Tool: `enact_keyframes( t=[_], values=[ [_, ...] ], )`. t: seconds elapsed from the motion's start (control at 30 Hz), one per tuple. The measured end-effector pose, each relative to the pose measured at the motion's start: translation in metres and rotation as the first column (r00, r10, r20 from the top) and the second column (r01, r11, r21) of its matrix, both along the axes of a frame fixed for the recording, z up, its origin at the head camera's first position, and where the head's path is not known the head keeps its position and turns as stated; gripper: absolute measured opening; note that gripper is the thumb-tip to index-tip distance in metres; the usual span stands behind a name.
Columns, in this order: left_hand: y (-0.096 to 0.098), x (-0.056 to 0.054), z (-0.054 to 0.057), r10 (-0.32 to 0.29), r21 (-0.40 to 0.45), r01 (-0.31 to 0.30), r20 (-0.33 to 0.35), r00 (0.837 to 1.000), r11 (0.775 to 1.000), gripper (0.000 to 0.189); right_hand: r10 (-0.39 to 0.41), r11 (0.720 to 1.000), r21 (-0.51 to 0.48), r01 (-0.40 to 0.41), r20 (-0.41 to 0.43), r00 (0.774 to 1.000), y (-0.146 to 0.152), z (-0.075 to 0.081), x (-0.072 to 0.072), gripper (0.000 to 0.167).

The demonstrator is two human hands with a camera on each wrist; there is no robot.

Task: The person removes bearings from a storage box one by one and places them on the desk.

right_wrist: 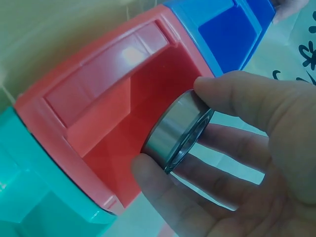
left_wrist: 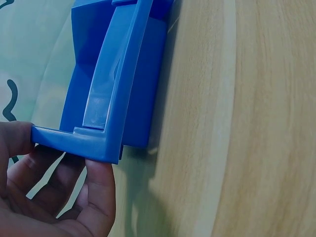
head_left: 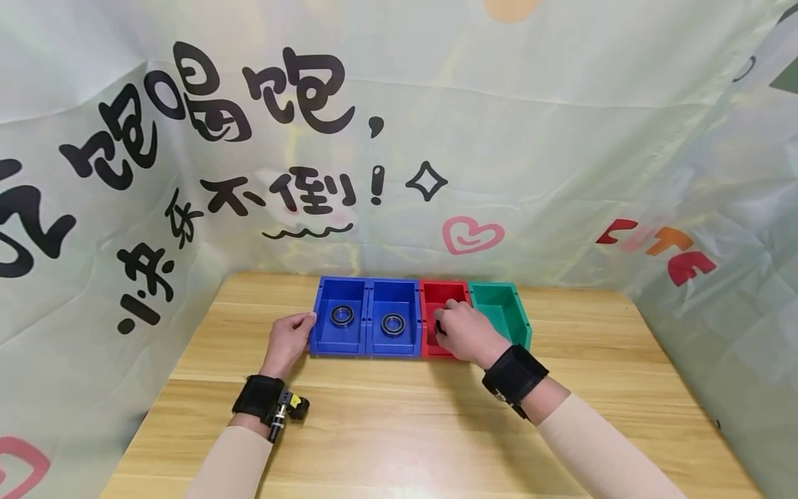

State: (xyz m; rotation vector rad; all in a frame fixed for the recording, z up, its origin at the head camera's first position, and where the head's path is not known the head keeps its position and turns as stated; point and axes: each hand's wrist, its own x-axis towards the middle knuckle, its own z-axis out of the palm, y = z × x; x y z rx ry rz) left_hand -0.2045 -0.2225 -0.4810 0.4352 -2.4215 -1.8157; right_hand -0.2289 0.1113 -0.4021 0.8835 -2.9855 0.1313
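Note:
My left hand (head_left: pixel 288 343) pinches the outer side wall of the leftmost blue bin (left_wrist: pixel 101 94), thumb on one side and fingers on the other. Inside that bin lies a ball bearing (head_left: pixel 342 324). A second bearing (head_left: pixel 393 334) lies flat in the adjoining blue bin (head_left: pixel 394 292). Over the red bin (right_wrist: pixel 111 148), my right hand (head_left: pixel 472 334) holds another ball bearing (right_wrist: pixel 173 129) between thumb and fingertips. The right wrist view shows this bearing tilted on edge, its steel outer ring facing the bin.
A green bin (head_left: pixel 499 313) stands at the right end of the row, beside the red one. All the bins sit side by side near the back of the wooden table (head_left: pixel 374 423). Printed cloth (head_left: pixel 548 173) hangs behind and at both sides.

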Motion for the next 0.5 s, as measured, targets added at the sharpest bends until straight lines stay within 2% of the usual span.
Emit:
enact_keyframes(
  t=[0.1,0.27,0.5],
  values=[
    [0.0,0.0,0.001,0.0,-0.004,0.0,0.001,1.0,1.0,0.038,0.003,1.0,-0.001,-0.003,0.0,1.0,0.002,-0.002,0.004,0.014],
    [0.0,-0.001,0.001,0.0,-0.028,0.0,-0.001,1.0,1.0,0.038,0.01,1.0,0.005,-0.01,-0.009,1.0,0.003,-0.003,0.011,0.02],
    [0.0,0.0,0.0,0.001,-0.023,-0.001,-0.003,1.0,1.0,0.037,0.032,1.0,0.001,-0.032,-0.04,0.999,0.004,-0.003,0.019,0.014]
  ],
)
